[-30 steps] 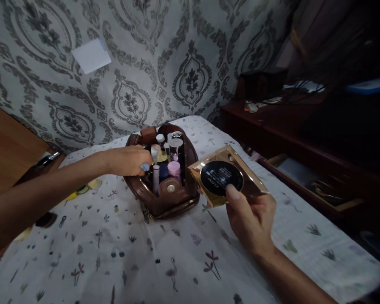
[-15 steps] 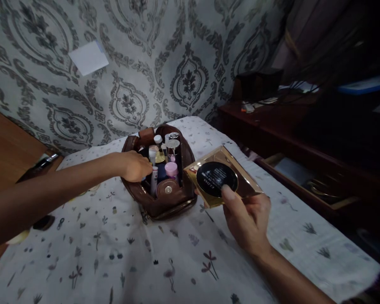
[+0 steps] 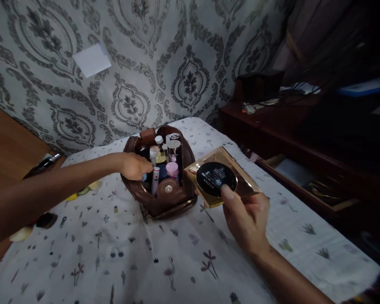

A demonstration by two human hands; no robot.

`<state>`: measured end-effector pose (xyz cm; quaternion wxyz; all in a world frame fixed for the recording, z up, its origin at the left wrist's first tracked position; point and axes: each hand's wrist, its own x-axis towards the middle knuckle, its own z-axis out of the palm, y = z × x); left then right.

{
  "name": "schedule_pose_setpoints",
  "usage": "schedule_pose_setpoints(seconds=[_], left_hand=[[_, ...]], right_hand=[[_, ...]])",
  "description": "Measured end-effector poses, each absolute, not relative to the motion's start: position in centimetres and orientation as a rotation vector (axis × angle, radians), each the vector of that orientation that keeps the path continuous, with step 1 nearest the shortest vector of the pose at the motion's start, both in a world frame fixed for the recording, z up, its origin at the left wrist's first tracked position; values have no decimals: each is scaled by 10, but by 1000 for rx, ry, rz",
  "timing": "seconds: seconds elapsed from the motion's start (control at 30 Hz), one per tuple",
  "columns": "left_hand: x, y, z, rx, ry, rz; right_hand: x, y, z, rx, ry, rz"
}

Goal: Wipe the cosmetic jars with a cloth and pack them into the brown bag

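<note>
A brown leather bag (image 3: 160,206) stands unzipped on the patterned sheet, packed with upright cosmetics. My left hand (image 3: 134,166) reaches into its left side, fingers bent together; a bit of light blue (image 3: 144,177) shows under the fingertips, too small to name. Close to these fingers are a white-and-pink tube (image 3: 155,179), a pink-lidded jar (image 3: 172,169) and a silver-capped bottle (image 3: 174,148). To the right of the bag, my right hand (image 3: 245,215) grips a square gold makeup compact (image 3: 240,175), thumb on its round black label.
The bed sheet (image 3: 139,270) spreads around the bag. At right, a dark red desk (image 3: 250,131) has an open drawer (image 3: 304,181). Pale and dark items (image 3: 46,220) lie at the left under my forearm. Patterned wallpaper (image 3: 190,80) backs the bed.
My left hand has shifted slightly and the light blue bit shows more clearly under its fingers. The compact stays in my right hand, nearly still. The view has moved a little.
</note>
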<state>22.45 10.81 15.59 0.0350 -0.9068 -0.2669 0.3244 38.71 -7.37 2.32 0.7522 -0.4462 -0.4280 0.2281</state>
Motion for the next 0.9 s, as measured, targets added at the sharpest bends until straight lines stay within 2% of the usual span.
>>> schedule_pose_setpoints(seconds=[0.1,0.53,0.77,0.9], left_hand=[[225,109,154,-2753,-852,1144],[239,93,162,-2560,-716,1387],[230,99,169,-2836,-805,1084],[231,92,170,-2789,-895,965]], right_hand=[[387,-74,25,-981,-938,487],[388,-74,33,-1016,-986,399],[387,-75,36,-1001,-961,423],[387,-75,33,-989,-953,439]])
